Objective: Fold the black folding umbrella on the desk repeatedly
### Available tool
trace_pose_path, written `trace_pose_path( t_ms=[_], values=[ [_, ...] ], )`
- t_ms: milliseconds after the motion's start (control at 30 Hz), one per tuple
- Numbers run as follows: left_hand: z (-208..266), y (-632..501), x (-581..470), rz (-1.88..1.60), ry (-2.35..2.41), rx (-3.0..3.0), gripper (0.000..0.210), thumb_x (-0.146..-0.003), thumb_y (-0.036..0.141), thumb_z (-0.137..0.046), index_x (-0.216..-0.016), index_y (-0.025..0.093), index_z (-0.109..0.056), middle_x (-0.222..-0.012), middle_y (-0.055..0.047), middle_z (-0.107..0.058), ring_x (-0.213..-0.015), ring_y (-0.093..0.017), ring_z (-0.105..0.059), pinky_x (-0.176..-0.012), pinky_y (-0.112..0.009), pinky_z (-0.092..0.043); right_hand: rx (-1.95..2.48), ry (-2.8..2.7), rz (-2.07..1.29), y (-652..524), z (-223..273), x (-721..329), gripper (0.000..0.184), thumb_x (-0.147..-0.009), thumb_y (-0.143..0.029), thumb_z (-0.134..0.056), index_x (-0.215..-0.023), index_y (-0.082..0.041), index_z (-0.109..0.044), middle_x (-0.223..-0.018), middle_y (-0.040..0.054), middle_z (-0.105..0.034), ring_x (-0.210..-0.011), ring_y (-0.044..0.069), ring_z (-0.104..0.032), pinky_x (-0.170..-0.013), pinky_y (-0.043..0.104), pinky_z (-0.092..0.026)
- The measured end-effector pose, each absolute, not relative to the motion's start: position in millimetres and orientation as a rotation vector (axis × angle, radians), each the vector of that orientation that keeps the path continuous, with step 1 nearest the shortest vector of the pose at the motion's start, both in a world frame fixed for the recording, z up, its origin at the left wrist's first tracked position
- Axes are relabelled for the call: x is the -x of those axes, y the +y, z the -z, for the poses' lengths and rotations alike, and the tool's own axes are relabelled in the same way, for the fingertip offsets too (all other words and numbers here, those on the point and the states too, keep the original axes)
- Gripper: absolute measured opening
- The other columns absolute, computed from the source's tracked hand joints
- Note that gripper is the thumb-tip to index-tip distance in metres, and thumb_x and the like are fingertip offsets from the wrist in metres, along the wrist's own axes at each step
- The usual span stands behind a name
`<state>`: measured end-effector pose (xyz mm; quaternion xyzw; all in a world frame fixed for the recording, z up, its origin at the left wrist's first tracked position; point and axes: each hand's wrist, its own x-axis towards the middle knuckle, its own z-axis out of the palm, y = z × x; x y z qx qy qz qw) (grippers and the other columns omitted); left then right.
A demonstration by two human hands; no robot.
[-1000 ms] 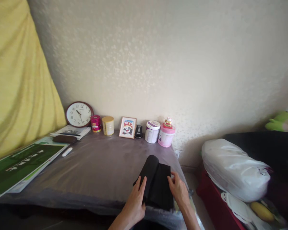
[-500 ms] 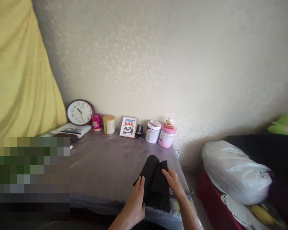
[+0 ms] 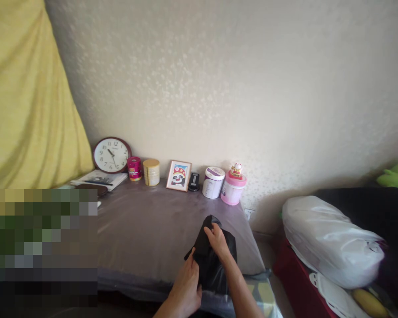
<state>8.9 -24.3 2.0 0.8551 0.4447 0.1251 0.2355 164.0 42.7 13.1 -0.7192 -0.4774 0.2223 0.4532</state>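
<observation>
Black bundle, soft and folded by the look of it, lies near the right front corner of the desk, low in the frame and a little right of centre. From where I stand, its long axis runs up the frame, from the desk's front edge toward the wall, leaning slightly right as it goes. The narrow far end points at the white tub and the pink tub, well apart from it at the back.

Both hands touch it, so neither is nearer. For the left hand, the bundle lies to the right and up the frame; its fingers and thumb appear to grip the left edge, low down. The right hand is farther up, over the top near that far end, with the bundle beneath it and spreading out toward the right. Its fingers are bent; whether they pinch a fold or only press, I cannot tell. The right forearm crosses over the near right part, pointing up and left, against the bundle's lean, and hides some of it.
</observation>
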Motion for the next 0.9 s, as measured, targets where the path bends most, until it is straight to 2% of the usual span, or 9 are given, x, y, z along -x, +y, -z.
trace_pose_path(
  t_ms=[133,267,367,433,567,733,900],
  values=[
    [6.0,-26.2,2.1,-0.339,1.217,-2.320,0.073,-0.067,0.017,-0.052,-0.133,-0.001,-0.027,-0.138,-0.023,-0.037,-0.128,-0.027,-0.038,-0.106,-0.037,-0.033,1.801,-1.234,-0.720,43.7,-12.9,-160.4,0.035,-0.080,-0.035,-0.049,-0.109,-0.015,-0.052,-0.068,0.0015,-0.066,-0.054,0.015,-0.062,-0.047,0.023,-0.044],
    [12.3,-29.3,14.8,-0.591,1.250,-2.358,0.063,-0.073,0.023,-0.050,-0.130,0.003,-0.032,-0.132,-0.022,-0.046,-0.121,-0.027,-0.047,-0.100,-0.039,-0.042,1.746,-1.366,-0.799,36.9,-25.1,-153.0,0.024,-0.084,-0.035,-0.042,-0.094,-0.017,-0.056,-0.071,0.0020,-0.070,-0.059,0.013,-0.065,-0.051,0.021,-0.045],
    [8.3,-30.9,12.1,-0.846,1.269,-2.459,0.046,-0.077,0.024,-0.048,-0.121,0.012,-0.043,-0.125,-0.017,-0.051,-0.117,-0.027,-0.050,-0.097,-0.044,-0.044,1.759,-1.519,-0.696,31.7,-33.7,-147.2,0.021,-0.085,-0.030,-0.041,-0.087,-0.019,-0.059,-0.077,0.0012,-0.072,-0.058,0.011,-0.064,-0.058,0.021,-0.045],
    [4.4,-30.0,4.8,-0.884,1.167,-2.545,0.047,-0.075,0.025,-0.052,-0.121,0.016,-0.044,-0.125,-0.014,-0.051,-0.116,-0.027,-0.050,-0.096,-0.045,-0.044,1.774,-1.616,-0.611,29.1,-36.3,-144.5,0.021,-0.085,-0.025,-0.041,-0.088,-0.020,-0.062,-0.079,0.0004,-0.072,-0.062,0.012,-0.065,-0.062,0.022,-0.045],
    [11.7,-24.4,-10.3,-0.817,1.117,-2.631,0.065,-0.068,0.020,-0.055,-0.130,0.016,-0.035,-0.136,-0.016,-0.041,-0.124,-0.031,-0.042,-0.100,-0.049,-0.040,1.721,-1.756,-0.497,20.6,-37.3,-142.6,0.024,-0.086,-0.022,-0.042,-0.091,-0.024,-0.065,-0.083,-0.0005,-0.072,-0.078,0.014,-0.066,-0.071,0.023,-0.045],
    [36.5,-19.9,-17.1,-0.753,1.122,-2.628,0.078,-0.068,0.008,-0.046,-0.139,0.012,-0.014,-0.143,-0.020,-0.029,-0.130,-0.028,-0.034,-0.100,-0.044,-0.041,1.504,-1.941,-0.259,6.2,-34.6,-147.0,0.024,-0.089,-0.027,-0.045,-0.086,-0.025,-0.068,-0.087,0.0001,-0.071,-0.089,0.016,-0.060,-0.083,0.027,-0.043],
    [39.3,-21.3,-19.6,-0.634,1.166,-2.572,0.085,-0.068,0.005,-0.041,-0.141,0.014,0.000,-0.148,-0.018,-0.019,-0.135,-0.028,-0.024,-0.103,-0.048,-0.036,1.454,-1.970,-0.155,22.7,-19.1,-164.0,0.027,-0.090,-0.024,-0.043,-0.085,-0.023,-0.069,-0.098,0.0028,-0.070,-0.112,0.020,-0.051,-0.104,0.041,-0.025]
  ],
)
